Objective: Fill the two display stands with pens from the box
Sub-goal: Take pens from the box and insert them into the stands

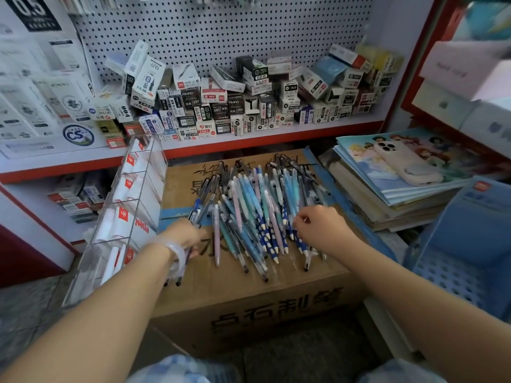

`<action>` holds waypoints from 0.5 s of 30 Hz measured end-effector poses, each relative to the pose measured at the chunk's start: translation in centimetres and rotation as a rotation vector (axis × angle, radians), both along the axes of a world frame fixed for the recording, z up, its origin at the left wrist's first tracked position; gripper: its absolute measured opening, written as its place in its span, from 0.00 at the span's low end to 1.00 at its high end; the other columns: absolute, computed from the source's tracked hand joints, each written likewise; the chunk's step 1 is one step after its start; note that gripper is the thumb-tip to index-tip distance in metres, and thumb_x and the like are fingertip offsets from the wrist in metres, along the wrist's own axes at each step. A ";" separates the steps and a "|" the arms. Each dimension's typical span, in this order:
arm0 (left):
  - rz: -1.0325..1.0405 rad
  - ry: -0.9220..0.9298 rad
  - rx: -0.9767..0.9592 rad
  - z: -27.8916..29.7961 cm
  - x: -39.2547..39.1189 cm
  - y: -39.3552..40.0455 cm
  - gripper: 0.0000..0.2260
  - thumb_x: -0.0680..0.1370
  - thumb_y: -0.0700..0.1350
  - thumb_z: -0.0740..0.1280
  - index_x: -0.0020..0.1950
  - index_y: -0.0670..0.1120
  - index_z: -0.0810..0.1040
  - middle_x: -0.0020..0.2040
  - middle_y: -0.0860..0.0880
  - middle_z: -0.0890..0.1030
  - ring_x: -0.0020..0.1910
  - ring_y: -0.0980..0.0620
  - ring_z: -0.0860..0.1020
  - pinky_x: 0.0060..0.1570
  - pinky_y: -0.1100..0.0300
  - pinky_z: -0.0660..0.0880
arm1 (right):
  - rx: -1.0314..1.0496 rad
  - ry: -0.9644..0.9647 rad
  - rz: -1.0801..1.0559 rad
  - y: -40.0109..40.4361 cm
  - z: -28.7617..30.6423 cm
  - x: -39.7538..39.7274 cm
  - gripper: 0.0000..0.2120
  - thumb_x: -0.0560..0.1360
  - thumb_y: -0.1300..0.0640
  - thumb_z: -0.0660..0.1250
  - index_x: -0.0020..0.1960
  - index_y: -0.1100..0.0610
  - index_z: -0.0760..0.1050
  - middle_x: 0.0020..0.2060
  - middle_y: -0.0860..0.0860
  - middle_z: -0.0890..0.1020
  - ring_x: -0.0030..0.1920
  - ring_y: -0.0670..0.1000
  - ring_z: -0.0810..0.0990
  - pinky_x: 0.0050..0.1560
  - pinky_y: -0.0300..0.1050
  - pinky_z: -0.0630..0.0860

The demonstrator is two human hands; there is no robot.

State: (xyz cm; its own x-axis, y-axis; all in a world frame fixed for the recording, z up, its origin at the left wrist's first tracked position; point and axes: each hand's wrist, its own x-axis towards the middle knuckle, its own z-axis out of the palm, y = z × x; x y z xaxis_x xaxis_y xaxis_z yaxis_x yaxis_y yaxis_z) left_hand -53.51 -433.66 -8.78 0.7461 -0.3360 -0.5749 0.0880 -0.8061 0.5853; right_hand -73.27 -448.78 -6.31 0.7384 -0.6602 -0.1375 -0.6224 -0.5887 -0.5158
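Glossy plastic pens (249, 214) lie on matt brown cardboard box (249, 299).

Left hand (185, 235) gripping several dark pens (199, 210), right hand (318, 228) fingers curled on the pen pile (257, 214), clear display stand (130, 205) just left of the left fingers

Bare forearms, translucent bracelet (177, 254), blue-patterned clothing (177, 369)

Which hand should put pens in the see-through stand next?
Probably the left hand: it already grips a few dark pens and sits right beside the clear acrylic display stand. The right hand is farther away, picking at the pen pile.
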 end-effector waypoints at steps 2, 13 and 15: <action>-0.034 -0.017 -0.002 0.7 -0.4 0.5 0.08 0.79 0.39 0.61 0.41 0.40 0.66 0.30 0.43 0.69 0.25 0.49 0.67 0.23 0.61 0.68 | 0.006 0.005 0.002 0.4 0.1 -0.5 0.16 0.81 0.55 0.56 0.46 0.65 0.76 0.41 0.61 0.82 0.40 0.60 0.81 0.43 0.51 0.80; -0.270 -0.220 -0.106 5.7 -5.0 2.2 0.09 0.79 0.39 0.57 0.38 0.40 0.67 0.28 0.43 0.72 0.26 0.47 0.71 0.28 0.60 0.67 | 0.311 -0.169 -0.038 2.6 2.9 -2.7 0.11 0.81 0.57 0.57 0.52 0.61 0.77 0.39 0.54 0.83 0.37 0.49 0.81 0.39 0.39 0.80; -0.407 -0.312 -0.077 7.1 -6.8 1.9 0.10 0.79 0.40 0.57 0.40 0.38 0.72 0.27 0.44 0.75 0.25 0.49 0.72 0.28 0.61 0.69 | 0.517 -0.312 -0.132 3.1 4.4 -2.8 0.11 0.81 0.57 0.58 0.54 0.61 0.76 0.35 0.53 0.82 0.32 0.47 0.79 0.32 0.35 0.77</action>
State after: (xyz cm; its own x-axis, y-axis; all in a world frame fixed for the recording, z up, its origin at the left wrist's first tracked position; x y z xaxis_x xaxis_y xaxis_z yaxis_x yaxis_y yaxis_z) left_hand -60.34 -431.72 -1.68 0.6780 -0.6674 -0.3081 -0.4119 -0.6921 0.5927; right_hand -76.06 -445.67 -1.94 0.7117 -0.6545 -0.2552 -0.4471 -0.1419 -0.8831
